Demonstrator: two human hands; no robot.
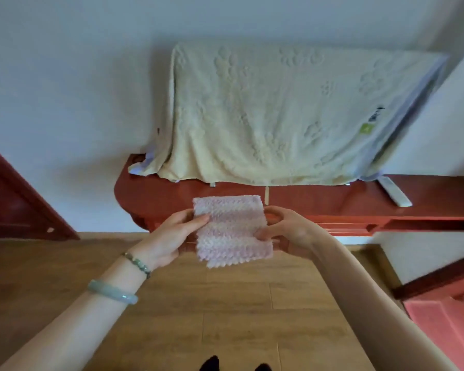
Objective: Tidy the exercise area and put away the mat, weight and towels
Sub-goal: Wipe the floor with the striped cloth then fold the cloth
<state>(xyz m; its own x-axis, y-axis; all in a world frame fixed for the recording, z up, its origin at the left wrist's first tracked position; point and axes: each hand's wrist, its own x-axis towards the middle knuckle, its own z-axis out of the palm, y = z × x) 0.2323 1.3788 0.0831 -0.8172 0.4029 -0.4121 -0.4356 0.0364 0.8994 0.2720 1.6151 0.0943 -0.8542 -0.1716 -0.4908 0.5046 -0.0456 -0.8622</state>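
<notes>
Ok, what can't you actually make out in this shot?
- What stands under the cream cover on the red cabinet: hidden by it, head view.
- Green label: too blurred to read.
- Fingers behind the pink towel, held by left hand and right hand.
- Mat and weight: not in view.

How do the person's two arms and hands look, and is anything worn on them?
Both forearms are bare, with no sleeves or gloves in view. The left hand has two pieces on its wrist: a thin beaded bracelet of greenish and dark beads nearest the hand, and farther up the arm a smooth, pale green bangle. The right hand and its wrist show no jewellery.
</notes>
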